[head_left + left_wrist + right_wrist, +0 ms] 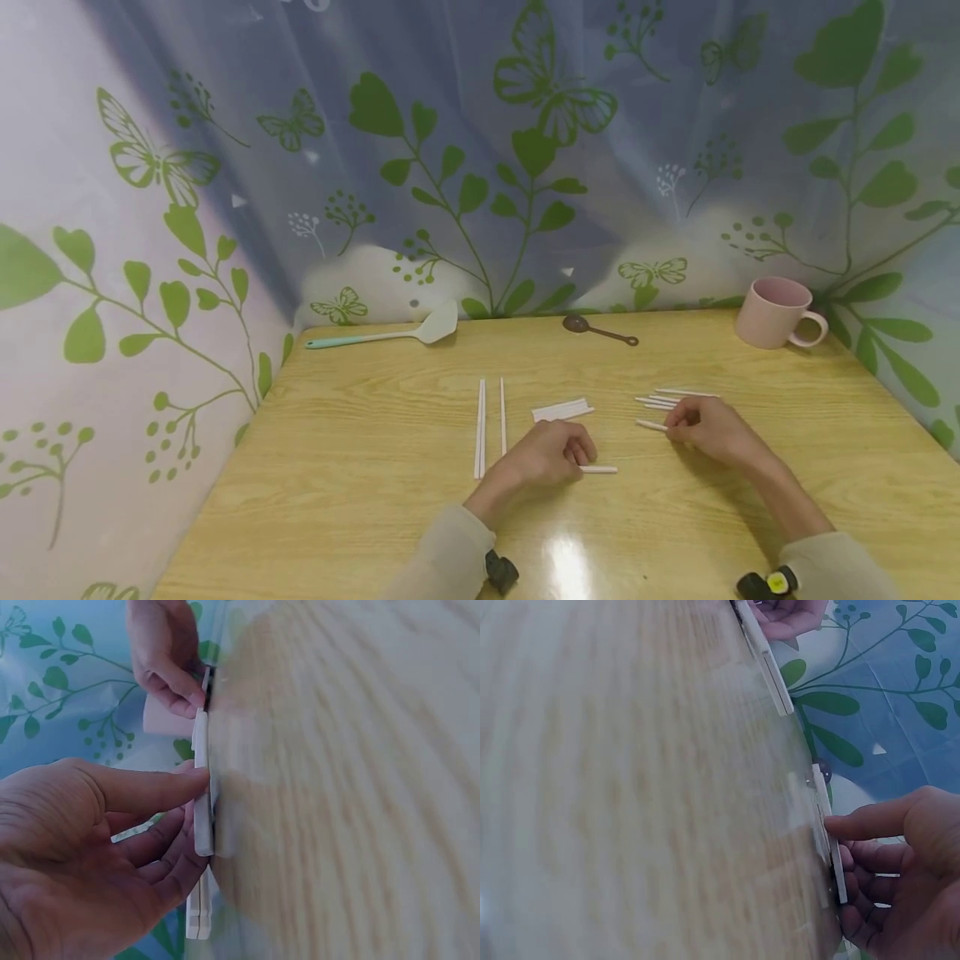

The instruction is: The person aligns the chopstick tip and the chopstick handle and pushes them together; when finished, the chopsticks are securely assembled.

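Observation:
My left hand (547, 454) pinches a short white stick (602, 470) low over the table; in the left wrist view the thumb presses on that stick (202, 817), with the fingers curled behind it. Farther right, my right hand (708, 427) holds another short white stick (649, 425) between thumb and fingers, seen also as a stick (836, 859) in the right wrist view. Just beyond the left hand lies a row of short white sticks (561, 409) side by side. Several loose white sticks (660, 402) lie beyond the right hand, slightly spread.
Left of the left hand, long white sticks (480, 429) lie lengthwise, with a single one (502, 412) beside them. Along the table's back edge are a spatula (438, 323), a brown spoon (600, 332) and a pink mug (772, 312). A patterned curtain (480, 167) hangs behind.

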Tool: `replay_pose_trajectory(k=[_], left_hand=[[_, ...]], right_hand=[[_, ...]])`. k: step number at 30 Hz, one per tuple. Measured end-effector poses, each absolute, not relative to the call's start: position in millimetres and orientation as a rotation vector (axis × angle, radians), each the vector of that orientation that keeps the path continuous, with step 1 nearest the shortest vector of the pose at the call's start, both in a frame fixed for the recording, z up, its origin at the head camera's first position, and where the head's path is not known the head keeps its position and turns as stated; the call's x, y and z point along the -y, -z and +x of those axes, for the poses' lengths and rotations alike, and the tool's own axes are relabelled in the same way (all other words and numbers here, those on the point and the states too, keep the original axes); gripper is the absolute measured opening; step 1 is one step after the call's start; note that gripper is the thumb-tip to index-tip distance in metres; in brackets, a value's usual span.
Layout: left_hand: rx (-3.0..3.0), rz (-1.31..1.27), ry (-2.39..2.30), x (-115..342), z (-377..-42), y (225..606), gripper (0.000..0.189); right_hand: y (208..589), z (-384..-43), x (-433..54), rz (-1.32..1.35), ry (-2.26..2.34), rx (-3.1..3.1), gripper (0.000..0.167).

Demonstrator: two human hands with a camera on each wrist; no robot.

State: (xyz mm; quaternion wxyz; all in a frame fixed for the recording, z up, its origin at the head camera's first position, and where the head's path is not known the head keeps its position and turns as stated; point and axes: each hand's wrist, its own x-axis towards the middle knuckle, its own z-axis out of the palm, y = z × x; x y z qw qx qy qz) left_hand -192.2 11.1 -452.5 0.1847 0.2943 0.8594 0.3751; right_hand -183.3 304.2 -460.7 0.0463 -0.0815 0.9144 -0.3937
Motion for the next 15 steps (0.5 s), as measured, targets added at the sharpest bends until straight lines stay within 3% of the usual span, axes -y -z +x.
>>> replay_pose_trajectory(k=[15], left_hand=[[-2.456, 0.828, -1.096, -9, -192, 441, 0.022]], right_hand=[[438, -182, -298, -0.273, 1.397, -2.609, 0.01]])
